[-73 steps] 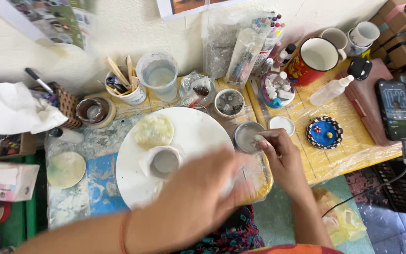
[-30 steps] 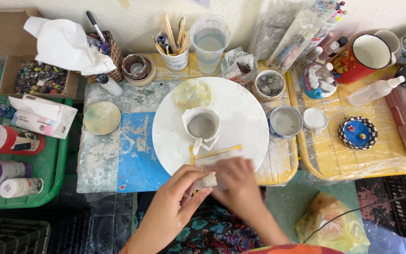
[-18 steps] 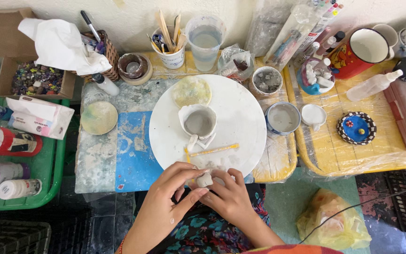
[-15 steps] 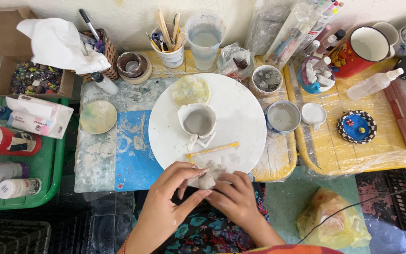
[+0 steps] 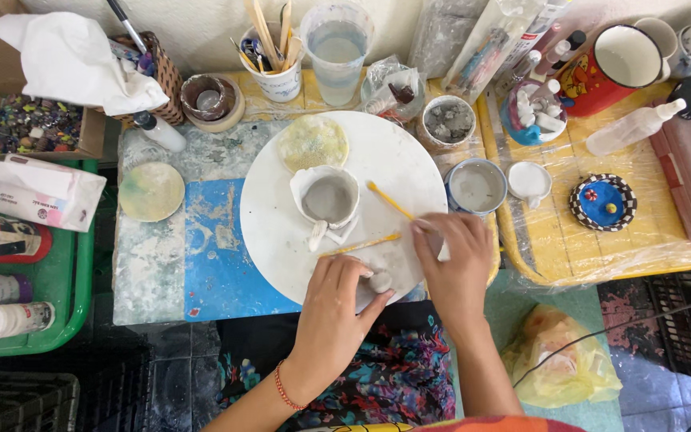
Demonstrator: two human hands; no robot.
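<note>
The paint-smeared blue and grey tabletop (image 5: 201,264) fills the middle, and on it lies the round white work board (image 5: 281,216), the largest thing in reach. The green plastic tray (image 5: 65,296) sits at 9 o'clock from the board, holding 3 tubes and bottles lying on their sides. A clear plastic cup of cloudy water (image 5: 336,48) stands at 12 o'clock, with a white cup of wooden sticks (image 5: 273,76) just beside it.

Near the board's centre stands the small grey-white clay cup (image 5: 328,198), upright, mouth toward the camera.

The left hand (image 5: 333,316) comes in from 6 o'clock and is curled around a small grey lump of clay (image 5: 379,280) at the board's lower edge, thumb and fingers pinching it. The right hand (image 5: 457,268), at about 4 o'clock on the board, grasps the thin yellow-handled tool (image 5: 389,200); its long axis runs from the fingers up toward 10 o'clock, its free end pointing at the clay cup and stopping just short of it.

A second thin yellow stick (image 5: 359,244) lies flat on the board between cup and hands, its long axis running roughly 8 to 2 o'clock.
</note>
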